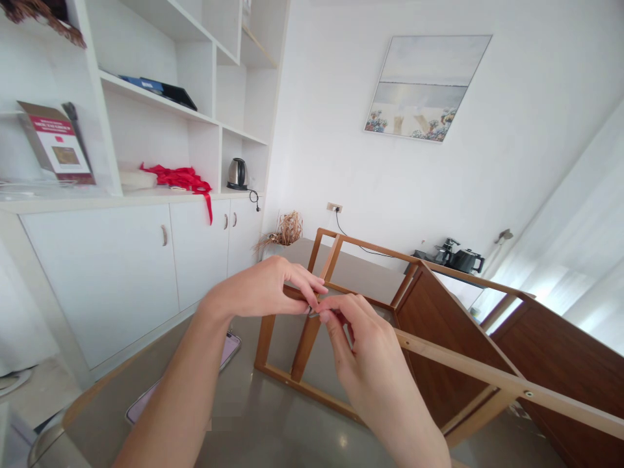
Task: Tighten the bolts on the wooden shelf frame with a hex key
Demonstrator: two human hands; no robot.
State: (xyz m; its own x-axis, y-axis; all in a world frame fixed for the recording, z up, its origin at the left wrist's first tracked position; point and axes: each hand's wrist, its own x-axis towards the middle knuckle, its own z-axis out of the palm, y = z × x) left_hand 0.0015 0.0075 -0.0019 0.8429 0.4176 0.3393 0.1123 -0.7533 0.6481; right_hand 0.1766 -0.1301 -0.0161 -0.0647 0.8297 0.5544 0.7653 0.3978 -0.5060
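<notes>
Both hands meet in front of me over a wooden frame (305, 341) that lies on its side on a grey tabletop (273, 429). My left hand (273, 286) comes in from the left, thumb and fingertips pinched together. My right hand (358, 331) pinches at the same spot, its fingertips touching or nearly touching the left ones. A small, thin, greyish piece shows between the fingertips; its kind is too small to make out. Brown panels (439, 318) are set in the frame to the right. A screw hole or fastener (528, 394) shows in the near rail.
A phone (229, 349) lies on the table, partly behind my left forearm. White shelving on the left holds an electric kettle (237, 173) and red ribbon (180, 177). Dried plants (287, 231) stand beyond the table. A black kettle (467, 260) sits behind the frame at right.
</notes>
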